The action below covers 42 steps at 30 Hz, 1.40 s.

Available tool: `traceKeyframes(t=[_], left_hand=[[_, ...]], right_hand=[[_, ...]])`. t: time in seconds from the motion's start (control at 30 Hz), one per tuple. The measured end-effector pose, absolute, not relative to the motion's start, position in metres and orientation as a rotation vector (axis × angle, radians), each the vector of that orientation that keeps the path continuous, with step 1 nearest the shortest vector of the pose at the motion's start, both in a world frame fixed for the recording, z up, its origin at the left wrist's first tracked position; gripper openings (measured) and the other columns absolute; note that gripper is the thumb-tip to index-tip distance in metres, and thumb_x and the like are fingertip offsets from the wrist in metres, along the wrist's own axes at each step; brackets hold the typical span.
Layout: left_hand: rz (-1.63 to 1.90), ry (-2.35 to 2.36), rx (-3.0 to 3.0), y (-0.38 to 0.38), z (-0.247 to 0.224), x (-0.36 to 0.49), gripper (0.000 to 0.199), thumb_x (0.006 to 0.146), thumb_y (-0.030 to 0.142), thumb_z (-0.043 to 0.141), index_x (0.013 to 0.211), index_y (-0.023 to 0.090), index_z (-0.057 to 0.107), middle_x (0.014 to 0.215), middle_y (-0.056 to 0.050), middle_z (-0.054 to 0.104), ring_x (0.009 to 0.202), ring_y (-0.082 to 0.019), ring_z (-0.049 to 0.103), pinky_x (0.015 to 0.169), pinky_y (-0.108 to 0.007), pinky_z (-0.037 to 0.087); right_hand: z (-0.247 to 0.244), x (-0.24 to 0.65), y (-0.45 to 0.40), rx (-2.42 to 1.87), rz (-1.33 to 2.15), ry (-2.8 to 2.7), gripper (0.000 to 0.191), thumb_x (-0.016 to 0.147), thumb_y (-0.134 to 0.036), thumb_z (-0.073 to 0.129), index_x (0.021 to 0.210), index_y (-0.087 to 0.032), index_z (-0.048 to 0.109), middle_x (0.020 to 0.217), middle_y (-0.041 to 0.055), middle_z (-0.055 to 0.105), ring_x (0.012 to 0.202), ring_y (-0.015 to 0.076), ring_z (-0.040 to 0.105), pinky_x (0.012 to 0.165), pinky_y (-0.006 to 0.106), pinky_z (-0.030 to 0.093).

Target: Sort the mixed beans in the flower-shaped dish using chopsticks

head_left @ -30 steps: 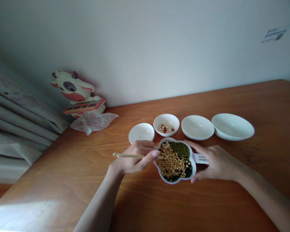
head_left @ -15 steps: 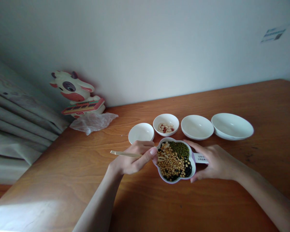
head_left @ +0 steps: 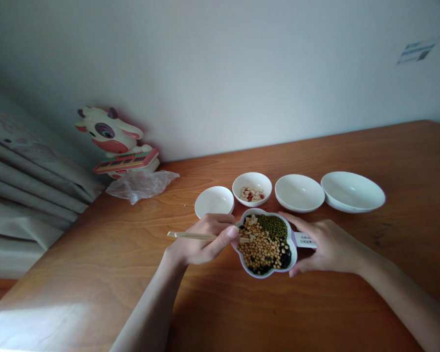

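Note:
My left hand is closed around wooden chopsticks, whose tips lie among the beans. My right hand grips the labelled handle of a flower-shaped dish with a pale purple rim. In the dish are yellow soybeans, green mung beans, black beans and some pale flat pieces at the left. Just behind the dish stands a small white bowl with red and pale peanut pieces in it. Part of another white bowl is hidden by my left hand.
Two more white bowls, a round one and a larger oval one, stand to the right in the row. A cow-shaped toy keyboard and a crumpled plastic bag are at the back left. Behind the wooden table is a wall.
The chopsticks have shifted slightly within my left hand, and their tips now lie a little differently in the beans. The dish and bowls stay in place.

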State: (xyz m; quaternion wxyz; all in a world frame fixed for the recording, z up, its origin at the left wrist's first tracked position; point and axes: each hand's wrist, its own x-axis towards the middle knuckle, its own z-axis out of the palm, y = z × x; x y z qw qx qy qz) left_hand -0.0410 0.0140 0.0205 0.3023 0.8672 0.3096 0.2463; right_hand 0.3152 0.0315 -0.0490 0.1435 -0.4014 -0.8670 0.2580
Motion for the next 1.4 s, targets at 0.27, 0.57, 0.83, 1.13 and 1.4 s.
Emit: traceKeyframes(t=[0.27, 0.57, 0.83, 1.13, 1.4], left_hand=[[0.622, 0.814, 2.281, 0.014, 0.024, -0.042, 0.076, 0.120, 0.061, 0.024, 0.090, 0.016, 0.076, 0.087, -0.007, 0.071, 0.082, -0.018, 0.067, 0.079, -0.030, 0.050], [0.677, 0.841, 2.165, 0.011, 0.023, -0.038, 0.078, 0.119, 0.065, 0.024, 0.091, 0.015, 0.077, 0.092, -0.009, 0.075, 0.084, -0.018, 0.072, 0.082, -0.031, 0.056], [0.698, 0.836, 2.187, 0.013, 0.021, -0.035, 0.077, 0.119, 0.063, 0.025, 0.088, 0.015, 0.076, 0.087, -0.008, 0.074, 0.082, -0.017, 0.071, 0.078, -0.029, 0.055], [0.755, 0.781, 2.296, 0.018, 0.015, -0.034, 0.075, 0.120, 0.059, 0.027, 0.082, 0.015, 0.073, 0.080, -0.007, 0.073, 0.076, -0.016, 0.068, 0.075, -0.029, 0.051], [0.855, 0.805, 2.287, 0.018, 0.010, -0.039, 0.070, 0.121, 0.054, 0.030, 0.082, 0.016, 0.075, 0.079, -0.006, 0.073, 0.073, -0.016, 0.067, 0.075, -0.029, 0.050]], right_hand=[[-0.049, 0.316, 0.031, -1.154, 0.753, -2.496, 0.129, 0.069, -0.081, 0.091, 0.174, -0.025, 0.040, 0.134, 0.0154, 0.083, 0.112, 0.0430, 0.083, 0.091, 0.050, 0.068], [-0.048, 0.316, 0.030, -1.142, 0.743, -2.490, 0.129, 0.068, -0.081, 0.091, 0.174, -0.026, 0.041, 0.132, 0.0132, 0.085, 0.109, 0.0423, 0.084, 0.089, 0.050, 0.069], [-0.047, 0.315, 0.030, -1.130, 0.746, -2.475, 0.129, 0.067, -0.078, 0.094, 0.174, -0.027, 0.042, 0.132, 0.0132, 0.085, 0.111, 0.0414, 0.084, 0.094, 0.048, 0.068], [-0.047, 0.316, 0.029, -1.163, 0.746, -2.507, 0.130, 0.069, -0.082, 0.090, 0.174, -0.024, 0.039, 0.133, 0.0153, 0.084, 0.112, 0.0414, 0.083, 0.094, 0.050, 0.067], [-0.056, 0.318, 0.032, -1.161, 0.720, -2.517, 0.133, 0.069, -0.086, 0.087, 0.174, -0.022, 0.037, 0.131, 0.0176, 0.084, 0.106, 0.0411, 0.084, 0.088, 0.050, 0.068]])
